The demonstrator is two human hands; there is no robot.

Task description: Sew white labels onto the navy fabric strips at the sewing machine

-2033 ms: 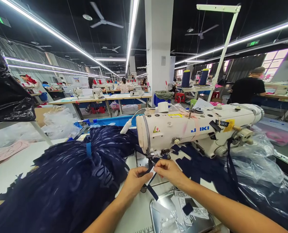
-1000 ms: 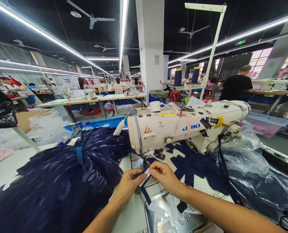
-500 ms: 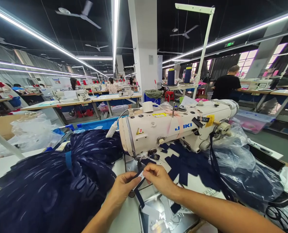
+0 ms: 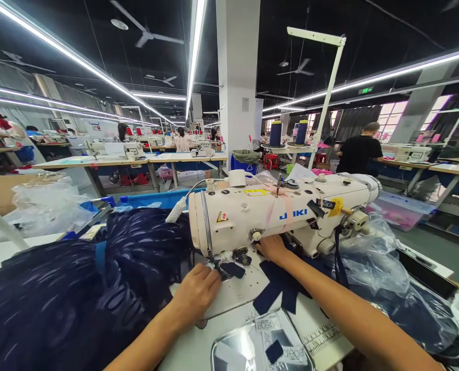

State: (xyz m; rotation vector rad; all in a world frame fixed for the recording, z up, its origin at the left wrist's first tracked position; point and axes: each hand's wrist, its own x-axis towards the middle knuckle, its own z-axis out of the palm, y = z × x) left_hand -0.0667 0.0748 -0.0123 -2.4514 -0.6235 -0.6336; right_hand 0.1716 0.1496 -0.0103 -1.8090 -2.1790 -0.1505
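At the needle end of the white sewing machine (image 4: 233,211), my left hand (image 4: 200,288) rests on the bed with its fingers curled and pressed together. What lies under those fingertips is hidden. A small navy fabric piece (image 4: 233,269) lies just right of them, by the presser foot. My right hand (image 4: 272,249) reaches beneath the machine's arm, beside the loose navy fabric pieces (image 4: 277,286). Its fingertips are hidden behind the machine's knob, so its grip does not show. A metal tray (image 4: 235,337) holding white printed labels (image 4: 270,324) and a navy scrap (image 4: 274,351) sits nearer me.
A big tied bundle of navy fabric (image 4: 78,293) covers the left of the table. Clear plastic bags (image 4: 379,252) with dark cloth lie on the right. Behind the machine rises a thread stand (image 4: 332,87) with navy cones (image 4: 276,135). Other people work at tables farther back.
My hands have parted from the white label and navy strip they held together in front of the machine. My left hand has moved to the needle area, and my right has reached under the arm.
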